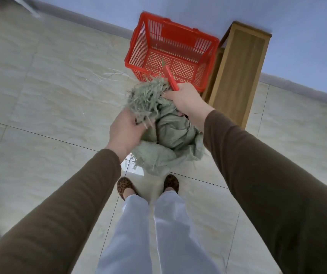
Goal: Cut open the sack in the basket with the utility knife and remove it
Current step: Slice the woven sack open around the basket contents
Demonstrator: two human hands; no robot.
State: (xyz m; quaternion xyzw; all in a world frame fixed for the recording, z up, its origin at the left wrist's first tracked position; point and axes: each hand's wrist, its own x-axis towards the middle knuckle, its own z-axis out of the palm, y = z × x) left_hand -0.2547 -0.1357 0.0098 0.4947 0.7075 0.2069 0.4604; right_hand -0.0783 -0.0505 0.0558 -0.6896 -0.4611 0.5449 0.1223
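Both hands held the frayed sack (164,135) clear of the basket (171,54): left grip (125,131) bunching fabric, right grip (184,97) also pinching the utility knife (171,77). Blade best kept pointing away.

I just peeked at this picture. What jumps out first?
The bright red basket stands on the floor by the wall, beside a wooden cabinet. In front of it, both hands hold a crumpled green sack with frayed threads, up off the floor. The right hand also grips a red knife, while the left hand clutches the frayed end.
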